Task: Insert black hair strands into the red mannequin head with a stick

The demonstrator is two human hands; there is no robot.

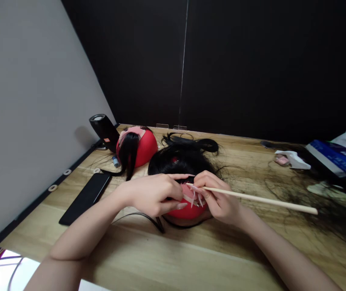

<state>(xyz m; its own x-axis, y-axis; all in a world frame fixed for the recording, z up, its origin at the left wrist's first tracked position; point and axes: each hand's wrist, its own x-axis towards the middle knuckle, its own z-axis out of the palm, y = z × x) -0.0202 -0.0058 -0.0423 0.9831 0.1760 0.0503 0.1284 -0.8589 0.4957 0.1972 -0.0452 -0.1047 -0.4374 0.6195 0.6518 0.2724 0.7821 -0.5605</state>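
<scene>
A red head form [187, 211] sits on the table in front of me, with long black hair [179, 157] gathered behind a pink patch [187, 190]. My left hand [157, 196] rests against its left side, index finger reaching over the hair and the other fingers curled in. What those curled fingers hold, if anything, is hidden. My right hand [218, 198] grips a thin pale wooden stick [260, 199] near one end, its tip at the pink patch. The long end slants out to the right. The fingertips of both hands nearly meet over the form.
Behind and left stands a second red head form [147, 149] with black hair, beside a black cylindrical speaker [104, 131]. A black phone [84, 199] lies left of my forearm. Loose hair [282, 190], a crumpled tissue [295, 159] and a blue packet [336, 155] are at right.
</scene>
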